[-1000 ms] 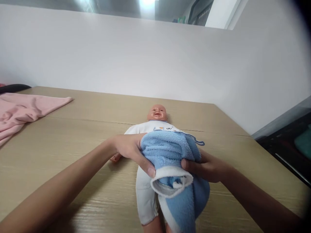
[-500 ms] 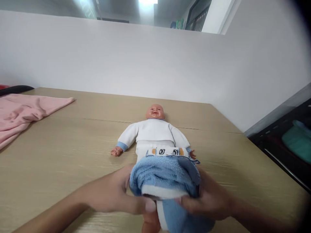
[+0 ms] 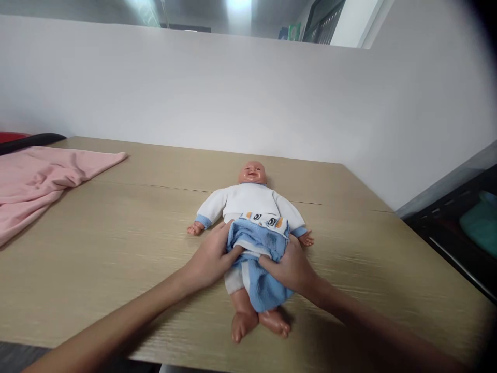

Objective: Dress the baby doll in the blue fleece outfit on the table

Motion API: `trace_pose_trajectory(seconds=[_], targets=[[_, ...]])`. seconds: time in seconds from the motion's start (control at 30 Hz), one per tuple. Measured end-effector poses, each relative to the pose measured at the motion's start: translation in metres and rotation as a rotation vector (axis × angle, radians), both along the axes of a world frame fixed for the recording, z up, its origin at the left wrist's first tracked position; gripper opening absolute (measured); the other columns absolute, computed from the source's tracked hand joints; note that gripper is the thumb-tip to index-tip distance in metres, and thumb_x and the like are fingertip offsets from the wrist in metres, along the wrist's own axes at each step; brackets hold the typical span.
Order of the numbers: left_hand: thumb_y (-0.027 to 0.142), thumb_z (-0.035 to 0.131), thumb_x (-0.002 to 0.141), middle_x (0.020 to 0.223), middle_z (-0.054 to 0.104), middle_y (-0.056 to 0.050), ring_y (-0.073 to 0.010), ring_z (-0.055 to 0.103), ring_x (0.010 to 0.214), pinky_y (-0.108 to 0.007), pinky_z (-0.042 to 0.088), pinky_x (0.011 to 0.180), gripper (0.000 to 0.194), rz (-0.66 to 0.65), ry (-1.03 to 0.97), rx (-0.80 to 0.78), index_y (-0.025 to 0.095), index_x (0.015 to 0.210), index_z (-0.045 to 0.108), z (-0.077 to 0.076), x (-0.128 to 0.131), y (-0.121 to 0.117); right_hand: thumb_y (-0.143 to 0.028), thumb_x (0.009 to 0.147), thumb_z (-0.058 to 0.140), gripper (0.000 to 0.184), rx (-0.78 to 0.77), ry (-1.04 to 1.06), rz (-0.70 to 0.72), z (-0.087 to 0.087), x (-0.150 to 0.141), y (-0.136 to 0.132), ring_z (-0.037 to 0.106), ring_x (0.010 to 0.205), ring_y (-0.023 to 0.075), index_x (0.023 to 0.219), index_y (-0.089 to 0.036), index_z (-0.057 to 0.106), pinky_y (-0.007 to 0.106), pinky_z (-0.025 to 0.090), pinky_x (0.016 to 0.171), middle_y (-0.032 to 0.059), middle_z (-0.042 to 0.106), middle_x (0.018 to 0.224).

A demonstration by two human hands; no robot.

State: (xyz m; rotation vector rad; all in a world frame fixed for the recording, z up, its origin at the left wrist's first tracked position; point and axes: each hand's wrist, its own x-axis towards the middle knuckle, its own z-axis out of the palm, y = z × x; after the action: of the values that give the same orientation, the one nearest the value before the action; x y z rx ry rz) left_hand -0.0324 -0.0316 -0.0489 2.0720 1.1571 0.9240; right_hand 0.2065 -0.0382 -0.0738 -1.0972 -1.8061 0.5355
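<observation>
A baby doll (image 3: 248, 198) in a white top with blue cuffs lies on its back on the table, head away from me and bare feet toward me. Over its belly and legs I hold a blue terry-cloth garment (image 3: 267, 292) with white trim and a cartoon face with eyes. My left hand (image 3: 212, 255) is closed on the left side of the garment's white-edged opening, thumb on the edge. On the opposite side, my right hand (image 3: 292, 267) grips it likewise. A blue part hangs down over the doll's legs. The fingers behind the cloth are hidden.
A crumpled pink cloth (image 3: 42, 176) lies on the wooden table (image 3: 128, 233) at the left, near a black-and-red object (image 3: 31, 139). Behind the table stands a white wall (image 3: 217, 93). A dark container (image 3: 458, 228) with something green in it is beyond the right edge.
Both hands have moved away from me and lower toward the doll with the blue garment. The doll's feet now show below it. The view has shifted slightly.
</observation>
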Motion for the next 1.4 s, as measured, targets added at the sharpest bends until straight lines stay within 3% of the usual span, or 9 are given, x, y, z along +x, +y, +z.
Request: trace_pose_trajectory(seconds=[0.1,0.2,0.43,0.6,0.73,0.8,0.97,1.13,1.4], targets=[[0.035,0.061,0.101,0.12,0.076,-0.01,-0.0323,0.068,0.114,-0.051,0.053,0.107,0.027,0.031,0.03,0.039,0.02,0.123,0.069,0.002,0.0,0.017,-0.036,0.085,0.073,0.032,-0.042,0.032,-0.038,-0.006,-0.002,0.022,0.081,0.118,0.036,0.113,-0.023,0.081,0.058,0.062,0.113,0.0129,0.087,0.12],[0.036,0.064,0.101,0.126,0.076,-0.01,-0.0325,0.069,0.12,-0.05,0.053,0.111,0.031,0.039,-0.006,-0.023,0.018,0.127,0.068,0.017,0.0,0.02,-0.045,0.092,0.075,0.03,-0.175,0.09,-0.013,0.011,0.0,0.03,0.08,0.119,0.0348,0.112,-0.023,0.079,0.057,0.061,0.114,0.0123,0.086,0.119],[0.032,0.071,0.1,0.137,0.075,-0.006,-0.0296,0.071,0.122,-0.038,0.058,0.104,0.042,0.045,-0.141,-0.238,0.025,0.14,0.063,0.056,-0.005,-0.05,-0.034,0.088,0.081,0.03,-0.413,-0.054,0.169,0.082,0.007,-0.031,0.079,0.108,0.0314,0.116,-0.023,0.077,0.047,0.065,0.102,0.0078,0.085,0.116],[0.04,0.072,0.1,0.135,0.072,-0.006,-0.0322,0.068,0.123,-0.042,0.054,0.105,0.044,0.157,-0.062,-0.368,0.028,0.14,0.057,0.033,-0.006,-0.098,-0.026,0.086,0.078,0.006,-0.394,-0.2,0.26,0.082,-0.002,-0.056,0.075,0.083,0.0229,0.091,-0.024,0.075,0.035,0.061,0.08,0.0009,0.083,0.093],[0.041,0.069,0.098,0.134,0.072,-0.012,-0.0397,0.062,0.129,-0.052,0.048,0.11,0.058,0.196,0.069,-0.404,0.027,0.152,0.051,0.007,-0.01,-0.113,-0.029,0.082,0.079,0.018,-0.395,-0.382,0.192,0.068,-0.005,-0.063,0.064,0.064,0.019,0.075,-0.023,0.064,0.032,0.048,0.061,0.0005,0.073,0.074],[0.039,0.066,0.098,0.133,0.073,-0.013,-0.0414,0.061,0.127,-0.055,0.047,0.109,0.053,0.195,0.15,-0.398,0.025,0.148,0.054,0.0,-0.012,-0.114,-0.03,0.083,0.077,0.012,-0.363,-0.473,0.176,0.061,-0.007,-0.067,0.069,0.073,0.0227,0.081,-0.022,0.068,0.035,0.054,0.071,0.0039,0.077,0.083],[0.034,0.065,0.095,0.108,0.074,-0.012,-0.0394,0.063,0.113,-0.058,0.045,0.109,0.012,0.141,0.305,-0.338,0.023,0.094,0.06,-0.007,-0.01,-0.109,-0.032,0.088,0.073,0.023,-0.285,-0.647,0.142,0.044,-0.01,-0.077,0.076,0.105,0.0351,0.105,-0.018,0.079,0.049,0.061,0.101,0.0182,0.077,0.13],[0.024,0.061,0.095,0.143,0.068,-0.015,-0.039,0.056,0.136,-0.062,0.039,0.121,0.036,0.162,0.179,-0.245,0.022,0.13,0.064,-0.02,-0.003,-0.111,-0.033,0.096,0.067,0.039,-0.332,-0.8,0.125,0.042,-0.014,-0.087,0.078,0.107,0.0384,0.127,-0.012,0.079,0.054,0.064,0.099,0.0285,0.066,0.152],[0.026,0.06,0.098,0.149,0.067,-0.015,-0.0358,0.059,0.141,-0.054,0.043,0.121,0.046,0.244,-0.068,-0.26,0.022,0.143,0.06,-0.038,-0.002,-0.105,-0.027,0.094,0.073,0.044,-0.31,-0.481,0.191,0.033,-0.008,-0.071,0.068,0.137,0.0363,0.136,-0.017,0.075,0.053,0.054,0.122,0.018,0.068,0.15]])
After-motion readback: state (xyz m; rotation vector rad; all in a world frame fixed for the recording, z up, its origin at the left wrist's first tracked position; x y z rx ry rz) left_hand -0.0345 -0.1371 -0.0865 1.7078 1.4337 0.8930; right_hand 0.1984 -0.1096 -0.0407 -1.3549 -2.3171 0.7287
